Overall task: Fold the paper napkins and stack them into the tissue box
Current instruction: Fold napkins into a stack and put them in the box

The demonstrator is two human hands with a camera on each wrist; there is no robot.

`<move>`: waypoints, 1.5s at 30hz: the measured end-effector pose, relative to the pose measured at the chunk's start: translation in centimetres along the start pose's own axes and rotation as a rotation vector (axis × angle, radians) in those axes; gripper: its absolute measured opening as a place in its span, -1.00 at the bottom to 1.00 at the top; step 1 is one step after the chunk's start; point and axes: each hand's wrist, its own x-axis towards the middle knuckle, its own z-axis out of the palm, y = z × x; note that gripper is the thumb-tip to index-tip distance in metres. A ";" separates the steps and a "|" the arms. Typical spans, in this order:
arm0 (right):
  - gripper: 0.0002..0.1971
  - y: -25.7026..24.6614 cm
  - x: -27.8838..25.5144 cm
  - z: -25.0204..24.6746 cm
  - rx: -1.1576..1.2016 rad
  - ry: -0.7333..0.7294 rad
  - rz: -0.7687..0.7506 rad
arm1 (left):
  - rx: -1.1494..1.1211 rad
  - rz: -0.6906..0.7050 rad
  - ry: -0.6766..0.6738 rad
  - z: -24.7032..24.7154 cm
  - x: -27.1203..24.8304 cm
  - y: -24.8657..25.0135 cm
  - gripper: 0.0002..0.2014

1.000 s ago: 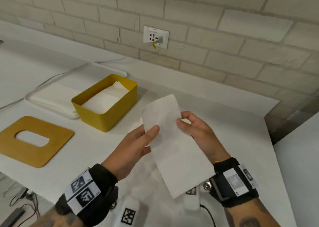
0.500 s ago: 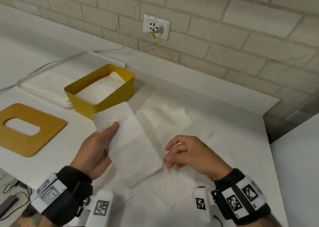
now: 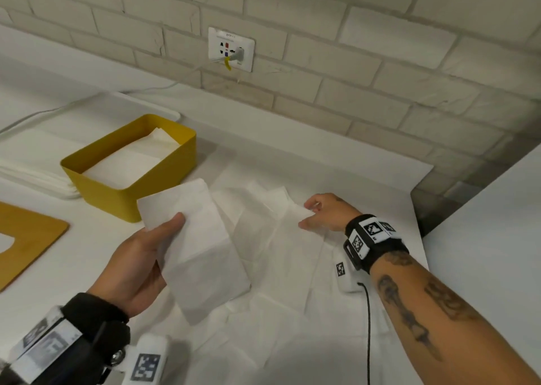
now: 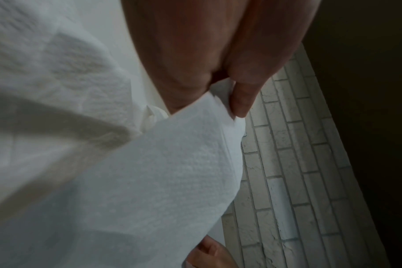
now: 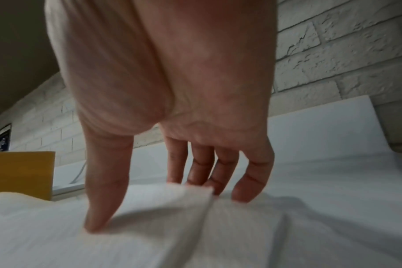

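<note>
Fingers [image 3: 172,223] of the left hand [image 3: 137,267] are gripping a folded napkin [image 3: 199,250] at lower centre beside the yellow tissue box [image 3: 117,200], while the right hand [image 3: 328,212] is pinching a loose napkin [image 3: 278,232] lying on the desk [image 3: 366,179].

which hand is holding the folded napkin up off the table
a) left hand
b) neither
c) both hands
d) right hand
a: the left hand alone holds the folded napkin in the air, while the right hand pinches a loose napkin lying on the table.
</note>
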 end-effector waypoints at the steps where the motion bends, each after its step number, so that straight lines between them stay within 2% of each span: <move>1: -0.47 0.2 0.1 0.2 -0.006 0.005 -0.001 | 0.006 -0.005 -0.007 0.1 0.0 -0.1 -0.64; 5: -0.77 0.8 0.2 0.5 0.090 0.124 -0.084 | 0.026 -0.006 -0.016 0.3 0.1 -0.1 -0.67; 8: -0.90 1.0 -0.2 0.4 0.139 0.193 -0.182 | 0.037 -0.008 -0.009 0.6 0.2 -0.1 -0.69; 13: -0.91 1.0 -1.6 0.1 0.254 0.326 -0.311 | 0.057 -0.022 -0.023 1.3 0.3 0.0 -0.75; 16: -0.93 0.3 -3.4 -0.9 0.416 0.369 -0.377 | 0.074 -0.022 -0.033 1.7 0.5 0.3 -0.76; 18: -0.90 -0.9 -5.1 -2.1 0.497 0.323 -0.440 | 0.091 0.006 -0.038 2.0 0.8 0.7 -0.75; 21: -0.94 -3.8 -8.9 -4.2 0.468 0.185 -0.543 | 0.130 0.063 -0.078 2.7 1.7 1.6 -0.70; 24: -0.82 -7.0 -12.7 -6.0 0.394 -0.086 -0.638 | 0.173 0.075 -0.132 3.7 2.4 2.2 -0.68; 26: -0.87 -8.7 -13.8 -6.3 0.404 -0.267 -0.687 | 0.194 0.061 -0.171 4.6 2.6 2.1 -0.72; 27: -0.89 -9.4 -13.9 -6.3 0.429 -0.312 -0.695 | 0.207 0.049 -0.194 5.0 2.7 1.9 -0.72; 29: -0.90 -10.2 -12.8 -5.8 0.455 -0.295 -0.678 | 0.235 0.024 -0.253 5.9 2.6 1.4 -0.68; 33: -0.92 -10.5 -8.9 -3.8 0.324 -0.127 -0.550 | 0.222 -0.035 -0.302 6.7 2.0 0.4 -0.54; 35: -0.92 -10.1 -7.8 -2.8 0.313 -0.080 -0.492 | 0.223 -0.048 -0.319 6.4 1.7 0.0 -0.56; 37: -0.90 -9.7 -7.5 -2.1 0.355 -0.062 -0.468 | 0.267 -0.046 -0.317 5.9 1.7 -0.4 -0.66; 39: -0.75 -8.9 -7.7 -1.2 0.447 -0.062 -0.433 | 0.254 -0.046 -0.282 5.4 1.9 -0.7 -0.73; 41: -0.56 -8.1 -8.3 0.2 0.668 -0.078 -0.345 | 0.197 -0.046 -0.243 5.0 2.1 -0.8 -0.72; 42: -0.53 -7.8 -8.7 1.1 0.791 -0.080 -0.306 | 0.164 -0.044 -0.227 4.9 2.1 -0.7 -0.70; 45: -0.71 -7.1 -10.0 3.9 0.996 0.031 -0.247 | 0.093 -0.004 -0.183 4.8 2.3 -0.9 -0.69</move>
